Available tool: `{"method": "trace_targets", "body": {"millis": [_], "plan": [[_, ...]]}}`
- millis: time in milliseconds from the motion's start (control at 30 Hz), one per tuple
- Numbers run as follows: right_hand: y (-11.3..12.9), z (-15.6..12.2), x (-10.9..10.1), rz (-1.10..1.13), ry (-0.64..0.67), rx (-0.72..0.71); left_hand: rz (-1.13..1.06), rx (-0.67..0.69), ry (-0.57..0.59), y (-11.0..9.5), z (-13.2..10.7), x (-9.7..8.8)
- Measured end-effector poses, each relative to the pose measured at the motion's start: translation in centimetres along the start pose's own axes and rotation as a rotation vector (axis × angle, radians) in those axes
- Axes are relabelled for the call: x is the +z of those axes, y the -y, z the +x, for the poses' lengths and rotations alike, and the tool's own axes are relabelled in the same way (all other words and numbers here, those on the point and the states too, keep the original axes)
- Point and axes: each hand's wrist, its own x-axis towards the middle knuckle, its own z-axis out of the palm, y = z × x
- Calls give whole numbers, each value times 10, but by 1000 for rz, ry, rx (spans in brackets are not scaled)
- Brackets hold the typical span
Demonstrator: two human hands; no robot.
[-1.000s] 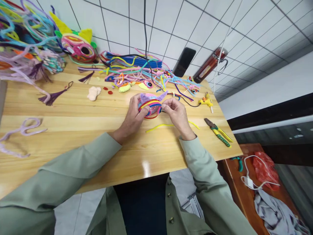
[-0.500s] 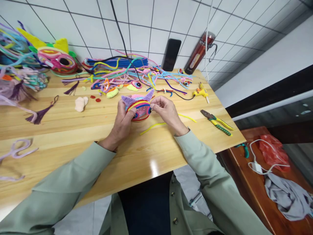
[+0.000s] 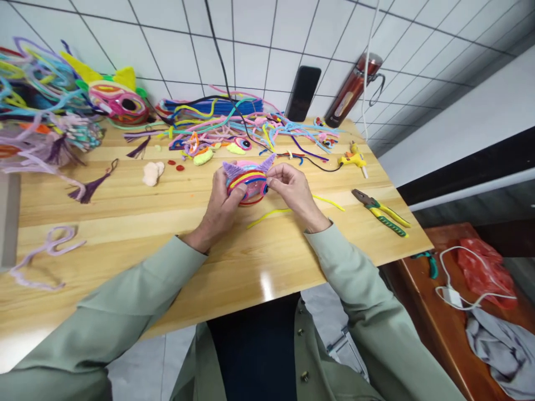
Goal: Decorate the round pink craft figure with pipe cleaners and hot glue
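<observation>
My left hand (image 3: 218, 209) is wrapped round the left side of a pipe-cleaner animal head (image 3: 249, 179). It has two purple pointed ears, red, yellow and blue bands over a clear front, and dark eyes ringed in pink and blue. At its right edge, beside the eye, the thumb and fingers of my right hand (image 3: 295, 192) are pinched together against it; whether they also grip a small strand is hidden. A yellow pipe cleaner (image 3: 267, 215) lies on the table just below, passing behind my right wrist.
Loose pipe cleaners (image 3: 217, 123) are heaped along the wall, near a finished fish-like head (image 3: 121, 103). To the right lie a yellow glue gun (image 3: 353, 160) and pliers (image 3: 380, 213). A phone (image 3: 302, 93) and a red flask (image 3: 354, 89) lean on the tiles. Purple tassels (image 3: 90, 186) lie left.
My view has turned slightly left, so everything sits further right in the picture. Both hands keep their places on the animal head, with hardly any finger movement.
</observation>
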Motion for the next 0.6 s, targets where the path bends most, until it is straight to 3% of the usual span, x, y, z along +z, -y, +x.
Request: {"method": "trace_targets", "body": {"millis": [300, 600], "plan": [[1, -14, 0, -207, -69, -111, 96, 77, -8, -16, 1, 13], [7, -22, 4, -387, -125, -245, 218, 208, -74, -9, 1, 25]]}}
